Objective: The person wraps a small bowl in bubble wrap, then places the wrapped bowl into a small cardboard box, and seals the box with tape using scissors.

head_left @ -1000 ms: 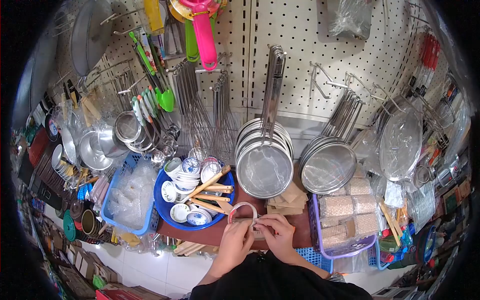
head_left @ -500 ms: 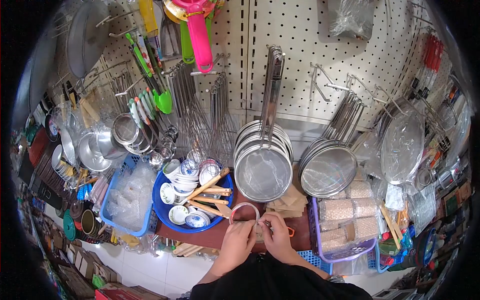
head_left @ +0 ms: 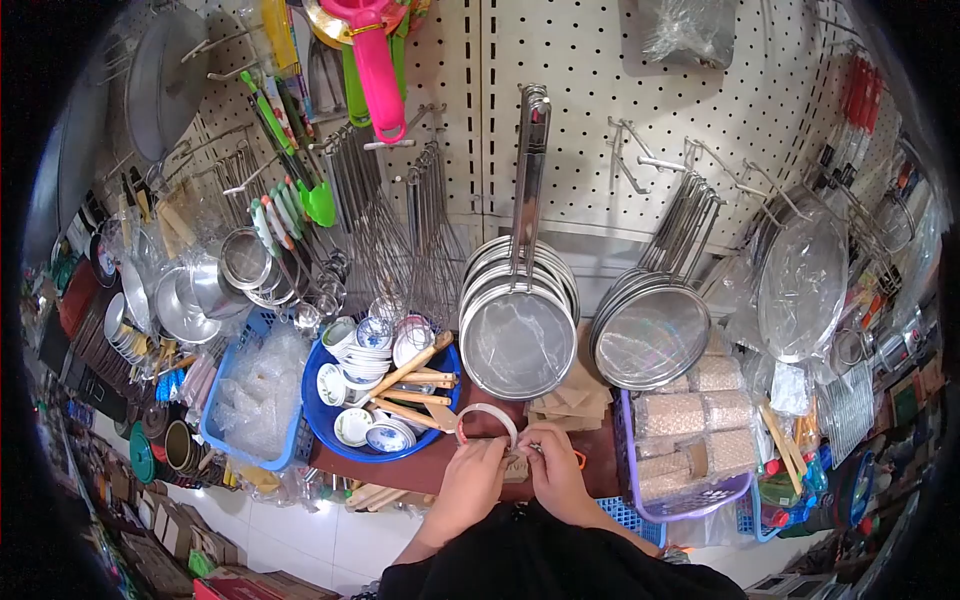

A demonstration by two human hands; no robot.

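Note:
A roll of clear tape (head_left: pixel 487 408) stands upright at the near edge of the red-brown shelf. My left hand (head_left: pixel 477 472) is closed on the roll's lower side. Close to its right, my right hand (head_left: pixel 550 462) has thumb and fingers pinched together beside the roll; what they hold is too small to make out. Between and under the hands lies a piece of brown cardboard (head_left: pixel 516 468), partly hidden by the fingers. An orange-handled item (head_left: pixel 581 459) shows just right of my right hand.
A blue bowl (head_left: pixel 312 400) of small dishes and wooden-handled tools sits left. Round strainers (head_left: pixel 520 345) hang ahead over brown paper pieces (head_left: pixel 572 400). At right is a purple basket (head_left: pixel 628 450) with bubble-wrapped packs; a blue basket (head_left: pixel 215 400) stands far left.
The view has shifted slightly, so the hanging strainers appear a little further left. Both hands stay close together at the tape roll, with only slight finger movement.

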